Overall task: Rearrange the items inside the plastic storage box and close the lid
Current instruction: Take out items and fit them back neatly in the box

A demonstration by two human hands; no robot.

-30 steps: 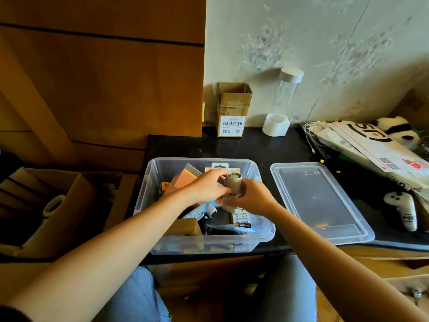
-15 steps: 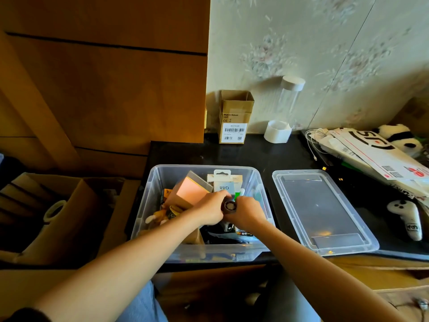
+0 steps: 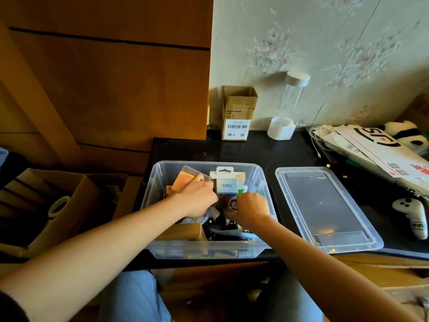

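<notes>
A clear plastic storage box (image 3: pixel 204 249) sits open at the black table's front edge, packed with several small items. A white packet marked "Q88" (image 3: pixel 227 182) stands upright at its back, beside an orange-pink card (image 3: pixel 183 181). Both hands reach down inside the box. My left hand (image 3: pixel 197 198) is curled over the items at centre left; what it holds is hidden. My right hand (image 3: pixel 249 210) grips a small dark round cylinder (image 3: pixel 232 205) lying on its side in the middle. The clear lid (image 3: pixel 325 205) lies flat on the table to the right of the box.
A small cardboard box (image 3: pixel 238 112) and a clear tube with a white base (image 3: pixel 286 112) stand at the back wall. Mail packets (image 3: pixel 383 154), a plush panda (image 3: pixel 406 133) and a white controller (image 3: pixel 415 217) fill the right. An open carton (image 3: pixel 58 205) sits lower left.
Both hands have lowered the small cylinder from above the box down among its items, turning it on its side. The hands have moved slightly apart.
</notes>
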